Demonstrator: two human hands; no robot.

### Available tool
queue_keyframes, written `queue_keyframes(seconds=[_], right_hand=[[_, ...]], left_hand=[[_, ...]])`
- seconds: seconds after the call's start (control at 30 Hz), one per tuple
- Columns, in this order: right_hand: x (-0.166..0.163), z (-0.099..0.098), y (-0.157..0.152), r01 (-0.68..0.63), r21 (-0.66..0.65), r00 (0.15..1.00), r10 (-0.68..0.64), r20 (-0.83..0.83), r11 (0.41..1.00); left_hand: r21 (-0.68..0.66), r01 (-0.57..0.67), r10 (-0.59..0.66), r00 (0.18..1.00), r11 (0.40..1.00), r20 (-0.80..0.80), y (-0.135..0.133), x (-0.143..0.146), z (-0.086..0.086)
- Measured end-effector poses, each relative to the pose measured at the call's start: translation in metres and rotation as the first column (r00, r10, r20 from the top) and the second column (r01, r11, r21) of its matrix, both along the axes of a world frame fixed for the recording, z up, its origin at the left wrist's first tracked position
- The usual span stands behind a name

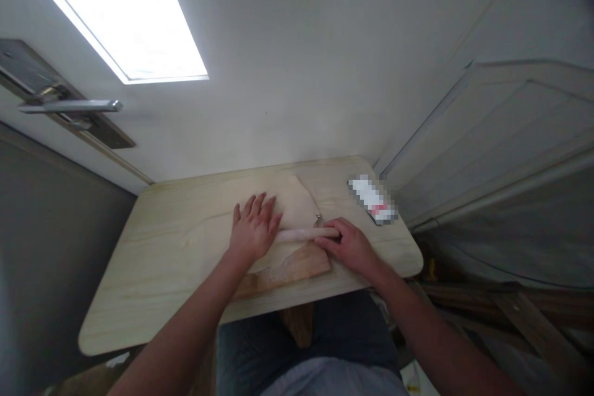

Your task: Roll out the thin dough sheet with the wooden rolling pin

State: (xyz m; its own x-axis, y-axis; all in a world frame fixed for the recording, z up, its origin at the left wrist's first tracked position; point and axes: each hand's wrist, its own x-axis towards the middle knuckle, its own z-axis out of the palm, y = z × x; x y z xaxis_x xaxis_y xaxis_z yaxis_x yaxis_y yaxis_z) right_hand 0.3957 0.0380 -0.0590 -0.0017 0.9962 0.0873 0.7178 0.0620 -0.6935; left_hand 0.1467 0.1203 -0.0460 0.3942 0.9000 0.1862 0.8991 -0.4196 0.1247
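Observation:
A pale sheet, perhaps leather (294, 201), lies flat on the light wood-grain table (148, 247). Across its near side runs a pale, rod-like roll (301, 234); whether it is a solid stick or rolled material I cannot tell. My right hand (348, 244) is closed around the roll's right end. Fingers spread, my left hand (254, 226) rests palm down at the roll's left end and on the sheet, hiding what is beneath. Below the roll lies a tan, ragged-edged flap (297, 265). A small shiny bit (318, 217) shows just above my right fingers.
A blurred-out phone-like object (372, 199) lies at the table's right. Behind the table stands a white door (288, 74) with a metal handle (69, 106) and a bright window (125, 12). Wooden planks (505, 303) are low on the right.

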Motion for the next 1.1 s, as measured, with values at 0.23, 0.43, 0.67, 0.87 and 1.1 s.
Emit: queue_keyframes(seconds=[0.23, 0.43, 0.67, 0.87, 1.1], right_hand=[[0.000, -0.002, -0.031, -0.090, 0.017, 0.996, 0.090, 0.008, 0.996], [0.003, -0.003, -0.037, -0.083, 0.000, 0.996, 0.083, -0.043, 0.997], [0.008, -0.004, -0.016, 0.008, -0.004, 0.998, -0.008, -0.069, 1.000], [0.013, -0.004, 0.010, 0.025, 0.020, 1.000, -0.025, -0.014, 0.999], [0.012, -0.002, 0.026, 0.070, -0.033, 0.998, -0.070, 0.001, 0.997]], left_hand=[[0.029, -0.036, 0.037, 0.999, 0.999, -0.005, -0.073, -0.009, 0.001], [0.049, -0.083, 0.082, 0.996, 0.995, 0.023, -0.079, -0.007, 0.000], [0.042, -0.081, 0.080, 0.996, 0.996, 0.032, -0.013, 0.006, 0.002], [0.068, -0.056, 0.050, 0.995, 0.996, 0.082, 0.040, 0.019, 0.007], [0.096, -0.050, 0.039, 0.992, 0.994, 0.118, 0.070, 0.028, 0.009]])
